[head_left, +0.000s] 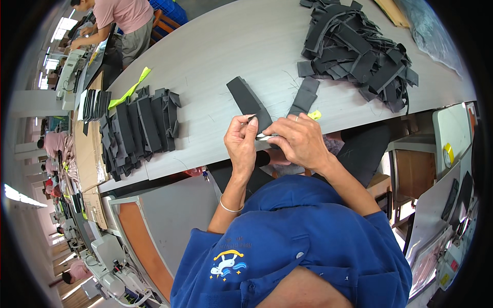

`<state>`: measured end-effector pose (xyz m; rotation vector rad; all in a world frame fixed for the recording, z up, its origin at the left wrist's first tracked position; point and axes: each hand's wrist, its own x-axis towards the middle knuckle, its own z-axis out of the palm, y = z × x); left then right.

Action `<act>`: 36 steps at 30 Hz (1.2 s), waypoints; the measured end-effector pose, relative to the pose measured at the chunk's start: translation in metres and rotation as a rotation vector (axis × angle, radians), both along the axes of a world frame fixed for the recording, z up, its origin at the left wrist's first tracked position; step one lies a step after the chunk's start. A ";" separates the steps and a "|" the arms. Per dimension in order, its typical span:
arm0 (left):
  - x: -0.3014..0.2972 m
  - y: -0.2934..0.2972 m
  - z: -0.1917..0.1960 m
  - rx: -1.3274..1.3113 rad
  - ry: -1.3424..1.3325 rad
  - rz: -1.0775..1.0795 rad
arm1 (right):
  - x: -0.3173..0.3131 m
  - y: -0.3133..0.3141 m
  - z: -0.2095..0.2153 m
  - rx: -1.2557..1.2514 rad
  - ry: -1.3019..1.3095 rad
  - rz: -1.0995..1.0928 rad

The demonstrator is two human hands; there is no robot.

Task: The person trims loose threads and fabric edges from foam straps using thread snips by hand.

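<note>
My left hand pinches the near end of a long black fabric strip that slants away over the grey table. My right hand meets it there, fingers closed on the same end and on a small white piece between the two hands. A ring shows on the right hand and a silver bangle on the left wrist. A second black strip lies just right of the held one, with a small yellow-green tag at its near end.
A loose heap of black strips fills the far right of the table. Neat rows of black pieces lie at the left, with a yellow-green ribbon. A person in pink works at the far left. Sewing machines stand below left.
</note>
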<state>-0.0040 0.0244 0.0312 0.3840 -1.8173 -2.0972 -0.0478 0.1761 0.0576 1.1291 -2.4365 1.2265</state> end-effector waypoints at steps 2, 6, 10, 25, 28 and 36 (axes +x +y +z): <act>0.000 0.000 -0.001 -0.010 0.002 -0.006 | 0.000 -0.001 -0.001 0.016 -0.005 -0.005; 0.000 -0.001 -0.002 -0.012 0.005 -0.004 | 0.000 -0.002 -0.001 0.031 -0.008 -0.013; -0.002 0.000 0.003 0.057 -0.056 0.031 | -0.002 -0.002 -0.003 -0.066 -0.161 -0.044; -0.001 -0.004 0.057 -0.116 0.000 -0.434 | -0.026 -0.003 0.026 -0.457 -0.857 0.140; 0.004 -0.005 0.048 0.279 -0.094 -0.456 | -0.023 -0.002 0.021 -0.447 -0.693 0.025; 0.002 -0.010 0.044 0.424 -0.109 -0.481 | -0.030 0.015 0.023 0.024 0.090 -0.072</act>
